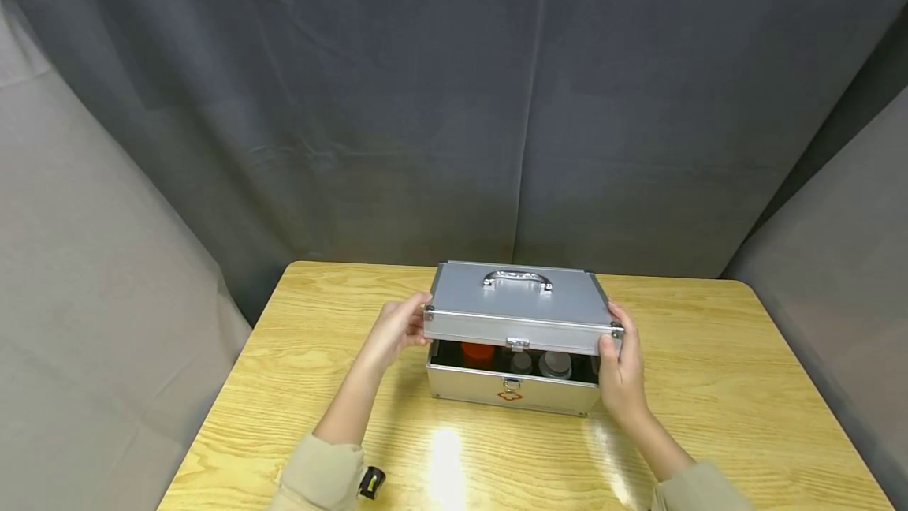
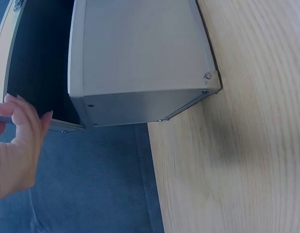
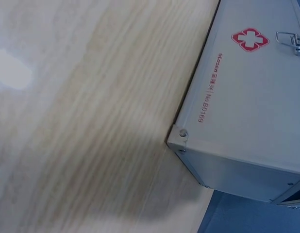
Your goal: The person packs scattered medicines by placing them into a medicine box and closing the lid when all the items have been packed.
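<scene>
A silver first-aid box stands on the wooden table, with a red cross emblem and a wire latch on its front. Its lid, with a metal carrying handle on top, is partly raised at the front. My left hand grips the lid's left side by the front corner; in the left wrist view the fingers curl over the rim. At the opposite front corner my right hand holds the lid. Through the gap show an orange-red item and grey-capped bottles, partly hidden.
A small black object shows beside the left sleeve. The yellowish wooden table extends around the box. Dark grey curtain hangs behind it, with lighter cloth at the left.
</scene>
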{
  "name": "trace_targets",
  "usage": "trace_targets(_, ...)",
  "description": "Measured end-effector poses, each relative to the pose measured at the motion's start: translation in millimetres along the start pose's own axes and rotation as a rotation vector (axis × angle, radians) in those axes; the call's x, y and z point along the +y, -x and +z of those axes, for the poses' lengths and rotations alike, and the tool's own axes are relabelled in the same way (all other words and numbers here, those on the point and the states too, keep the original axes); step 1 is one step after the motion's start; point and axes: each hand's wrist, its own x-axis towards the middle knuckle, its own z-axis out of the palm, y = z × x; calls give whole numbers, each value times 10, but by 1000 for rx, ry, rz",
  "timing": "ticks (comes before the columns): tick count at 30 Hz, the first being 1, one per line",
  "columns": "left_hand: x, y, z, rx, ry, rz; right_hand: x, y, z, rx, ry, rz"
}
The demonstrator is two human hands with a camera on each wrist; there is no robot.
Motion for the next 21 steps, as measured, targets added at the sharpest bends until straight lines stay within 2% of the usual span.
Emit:
trace_targets(3, -48, 21, 14, 20, -5, 31, 92, 73, -41, -20, 48, 26)
trace_targets(5, -83, 42, 22, 40, -49, 66, 103, 114, -58, -30, 64, 22)
trace_targets(10, -151, 96, 61, 93, -249, 185, 107, 195, -82, -44, 70, 0)
trace_targets(17, -220, 151, 113, 176, -561, 358, 75, 276, -76, -42, 83, 31)
trace_targets(21, -264, 168, 136, 236, -673, 464, 75, 326, -68, -40, 95, 21)
